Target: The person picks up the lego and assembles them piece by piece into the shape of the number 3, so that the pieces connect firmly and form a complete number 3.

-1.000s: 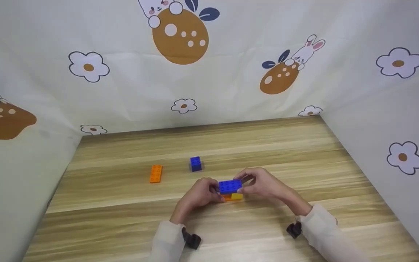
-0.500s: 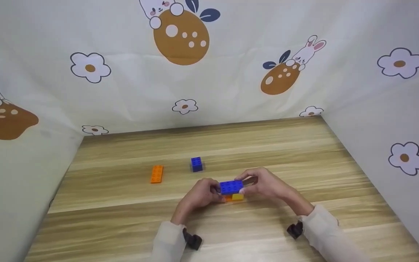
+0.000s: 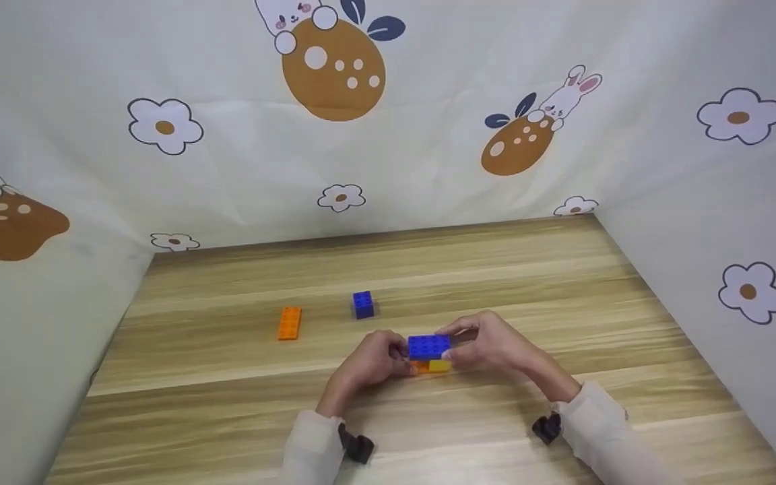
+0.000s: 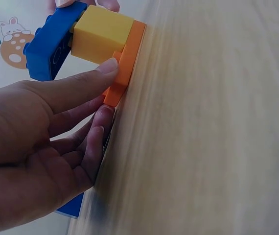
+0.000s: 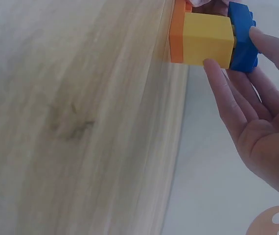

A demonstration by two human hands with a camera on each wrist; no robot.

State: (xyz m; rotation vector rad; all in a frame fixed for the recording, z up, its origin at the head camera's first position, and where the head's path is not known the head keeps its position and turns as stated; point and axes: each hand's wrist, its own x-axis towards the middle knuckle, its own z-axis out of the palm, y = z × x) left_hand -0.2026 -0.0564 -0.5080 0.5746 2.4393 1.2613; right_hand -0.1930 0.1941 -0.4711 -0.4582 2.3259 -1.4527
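Note:
A flat orange building plate [image 4: 125, 73] lies on the wooden table, its near end pinched between thumb and fingers of my left hand [image 3: 374, 360]. On its other end stands a yellow block [image 5: 207, 39]. Over that sits a blue brick [image 3: 429, 346], studs up, reaching out past the yellow block toward the left hand. A thin gap with yellow studs shows between the two in both wrist views. My right hand [image 3: 496, 340] holds the blue brick at its right end, thumb in front and fingers behind. One right fingertip touches the yellow block.
Farther back on the table [image 3: 226, 417] lie a second orange plate [image 3: 289, 323] at left and a small blue block [image 3: 363, 304]. Patterned white cloth [image 3: 428, 148] walls off the back and both sides. Each wrist carries a black mount [image 3: 358, 446].

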